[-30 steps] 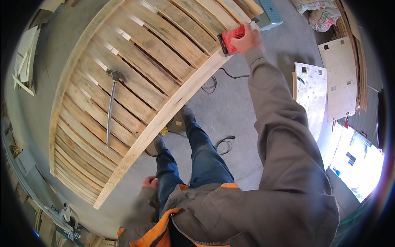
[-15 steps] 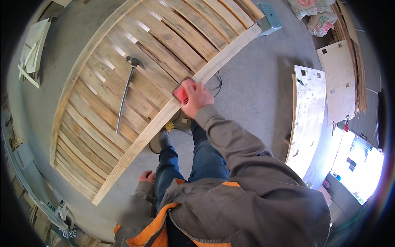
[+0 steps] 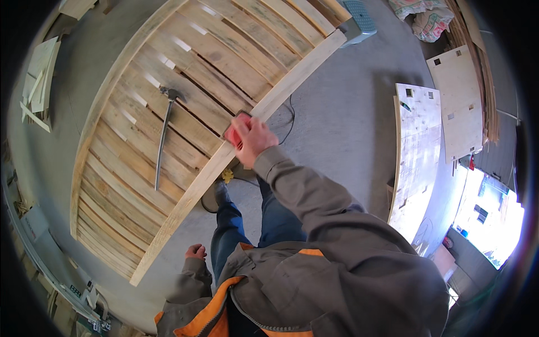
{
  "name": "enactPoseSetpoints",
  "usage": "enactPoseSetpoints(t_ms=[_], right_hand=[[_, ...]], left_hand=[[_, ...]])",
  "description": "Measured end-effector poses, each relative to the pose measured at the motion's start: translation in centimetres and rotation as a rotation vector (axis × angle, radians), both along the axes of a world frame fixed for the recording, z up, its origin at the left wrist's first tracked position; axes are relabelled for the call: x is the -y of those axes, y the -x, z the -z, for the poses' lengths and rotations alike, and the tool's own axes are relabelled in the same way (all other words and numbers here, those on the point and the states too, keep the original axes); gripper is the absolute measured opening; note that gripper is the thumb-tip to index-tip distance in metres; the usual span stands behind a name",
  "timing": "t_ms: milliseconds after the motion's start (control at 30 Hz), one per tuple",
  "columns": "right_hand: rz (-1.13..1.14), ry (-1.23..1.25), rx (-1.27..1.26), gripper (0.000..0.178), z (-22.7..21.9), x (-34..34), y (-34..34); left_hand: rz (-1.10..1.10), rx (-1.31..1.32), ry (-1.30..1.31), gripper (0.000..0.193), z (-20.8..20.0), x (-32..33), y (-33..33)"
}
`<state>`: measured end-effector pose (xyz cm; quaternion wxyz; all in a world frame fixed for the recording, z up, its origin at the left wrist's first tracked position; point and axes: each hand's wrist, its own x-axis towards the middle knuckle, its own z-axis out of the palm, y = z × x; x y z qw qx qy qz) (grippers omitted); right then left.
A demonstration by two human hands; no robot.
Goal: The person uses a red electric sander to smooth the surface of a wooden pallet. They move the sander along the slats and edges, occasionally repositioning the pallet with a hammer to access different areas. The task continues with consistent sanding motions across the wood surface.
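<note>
My right hand (image 3: 255, 140) is closed over a red palm sander (image 3: 238, 128), which rests on the near rail of a large wooden slatted frame (image 3: 168, 236). A hammer (image 3: 164, 132) with a long metal handle lies across the slats to the left of the sander. My left hand (image 3: 196, 251) hangs beside my leg with its fingers curled, apart from the frame, and nothing shows in it. The sander's underside is hidden against the wood.
A grey-green plastic stool (image 3: 359, 23) stands under the frame's far right corner. Pale boards with square cutouts (image 3: 415, 151) lean at the right. A dark cord (image 3: 291, 121) runs over the floor below the rail. Scrap boards (image 3: 42, 84) lie at the far left.
My right hand and the sander have shifted slightly down and left along the near rail. The whole view has also moved a little. My left hand still hangs low.
</note>
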<state>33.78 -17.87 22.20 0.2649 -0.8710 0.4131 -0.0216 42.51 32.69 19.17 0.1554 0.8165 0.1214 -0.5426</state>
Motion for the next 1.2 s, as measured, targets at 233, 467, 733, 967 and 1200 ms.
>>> enactPoseSetpoints(t_ms=[233, 467, 733, 967, 1200], right_hand=[[0.271, 0.010, -0.182, 0.072, -0.3, 14.8, 2.9], [0.478, 0.104, -0.281, 0.070, -0.1, 26.8, 4.7], [0.500, 0.175, -0.256, 0.072, 1.9, 36.5, 8.0], [0.398, 0.153, -0.261, 0.068, 2.1, 27.8, 7.8], [0.191, -0.007, -0.175, 0.076, 0.2, 13.1, 3.3]], left_hand=[[0.036, -0.045, 0.063, 0.039, -0.1, 8.7, 1.6], [0.071, -0.003, 0.093, 0.038, 0.4, 13.3, 2.6], [0.093, 0.007, 0.058, 0.039, -0.2, 11.0, 4.0], [0.001, -0.038, 0.007, 0.039, -1.2, 10.5, 5.8], [-0.040, -0.007, 0.125, 0.042, 0.4, 9.6, 5.0]])
